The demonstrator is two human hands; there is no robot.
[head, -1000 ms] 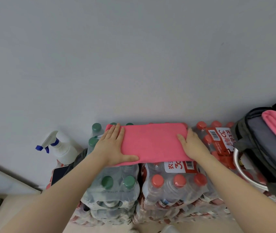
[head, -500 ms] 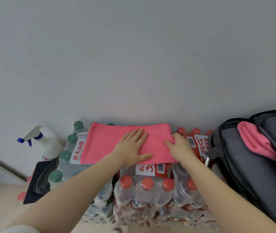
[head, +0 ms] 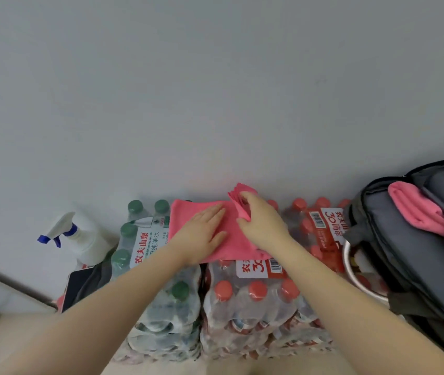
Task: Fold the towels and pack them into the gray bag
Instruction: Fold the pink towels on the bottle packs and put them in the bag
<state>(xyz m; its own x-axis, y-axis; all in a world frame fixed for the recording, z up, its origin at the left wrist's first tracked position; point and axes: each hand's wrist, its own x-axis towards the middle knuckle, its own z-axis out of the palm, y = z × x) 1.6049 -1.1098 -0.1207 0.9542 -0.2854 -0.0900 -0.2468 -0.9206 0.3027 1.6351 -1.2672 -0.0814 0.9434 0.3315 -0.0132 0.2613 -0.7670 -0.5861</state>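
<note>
A pink towel [head: 231,234] is laid flat on top of shrink-wrapped packs of water bottles, close to a plain grey wall [head: 215,90]. Its right end is lifted off the packs and bunched upward. That raised end is pinched by the right hand [head: 263,221], with the fingers curled round the gathered cloth. The middle of the towel is pressed down by the left hand [head: 204,234], which is held flat with the fingers straight and together.

The towel is supported across two packs: a pack of green-capped bottles [head: 145,239] under its left part and a pack of red-capped bottles [head: 253,293] under its right part and in front of it. A further pack with red caps and a red label [head: 321,226] is seen just to the right.

The gray bag [head: 410,255] is positioned at the right edge of the view, beside the red-capped packs, with its top open. A second pink towel [head: 418,212], folded, is lodged in the opening and protrudes from it.

A white spray bottle [head: 80,239] with a blue nozzle tip is placed to the left of the green-capped pack, against the wall. A dark flat object [head: 80,285] is leaned just in front of it; what it is cannot be told.
</note>
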